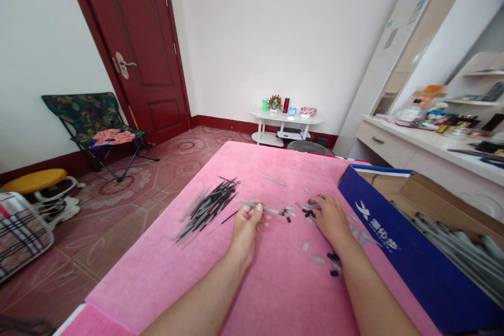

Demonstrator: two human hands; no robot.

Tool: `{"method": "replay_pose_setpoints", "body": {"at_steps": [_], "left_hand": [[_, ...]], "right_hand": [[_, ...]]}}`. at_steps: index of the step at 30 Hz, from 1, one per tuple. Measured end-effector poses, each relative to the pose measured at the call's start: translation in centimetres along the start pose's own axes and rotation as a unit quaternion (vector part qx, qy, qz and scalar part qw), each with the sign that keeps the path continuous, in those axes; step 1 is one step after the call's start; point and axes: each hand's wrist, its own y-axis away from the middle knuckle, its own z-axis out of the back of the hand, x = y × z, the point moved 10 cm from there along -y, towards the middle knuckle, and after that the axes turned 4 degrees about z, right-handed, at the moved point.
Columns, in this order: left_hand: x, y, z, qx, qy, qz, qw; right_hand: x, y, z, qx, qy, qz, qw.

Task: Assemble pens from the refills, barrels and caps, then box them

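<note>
My left hand (246,226) is closed in a pinch on a slim translucent pen (271,210), which lies across the fingers with a dark end pointing right. My right hand (331,218) is lowered to the pink cloth with its fingers curled together over small clear caps and black plugs (308,212). What the right fingertips pinch is partly hidden. Left of my left hand lies a heap of thin dark pen refills (208,207). One clear barrel (272,179) rests alone farther back. More black plugs (334,273) and clear caps (318,260) are scattered near my right forearm.
A blue cardboard box (370,220) holding many grey pens (452,241) stands at the right edge of the pink-covered table (189,283). Beyond are a white dresser (388,142), a low white stand (287,115), a folding chair (98,115) and a red door (137,37).
</note>
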Motion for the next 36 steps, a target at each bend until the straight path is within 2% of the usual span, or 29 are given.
{"method": "replay_pose_setpoints", "body": {"at_steps": [6,11,14,17,19,23,31,36], "left_hand": [[0.0,0.0,0.0,-0.006,-0.005,0.002,1.000],[0.2,-0.2,0.4,-0.014,0.019,0.005,1.000],[0.3,-0.3,0.8,-0.028,0.065,0.014,0.997],[0.3,-0.3,1.1,-0.039,0.099,0.024,0.994],[0.3,-0.3,1.2,-0.043,0.108,0.027,0.993],[0.2,-0.4,1.3,-0.048,0.118,0.027,0.992],[0.3,-0.5,1.5,-0.054,0.124,0.023,0.991],[0.2,-0.4,1.4,-0.054,0.127,0.025,0.990]], "right_hand": [[-0.8,0.1,0.2,-0.008,0.008,-0.023,1.000],[-0.5,-0.2,2.0,-0.031,-0.038,-0.044,0.998],[2.3,-0.7,2.6,0.007,-0.180,-0.017,0.983],[7.1,-0.8,3.0,0.058,-0.345,0.044,0.936],[9.4,-0.6,3.2,0.071,-0.385,0.062,0.918],[11.1,-0.2,3.2,0.069,-0.369,0.068,0.924],[10.4,-0.2,2.5,0.073,-0.347,0.068,0.932],[10.2,0.8,0.1,0.109,-0.216,0.078,0.967]]}}
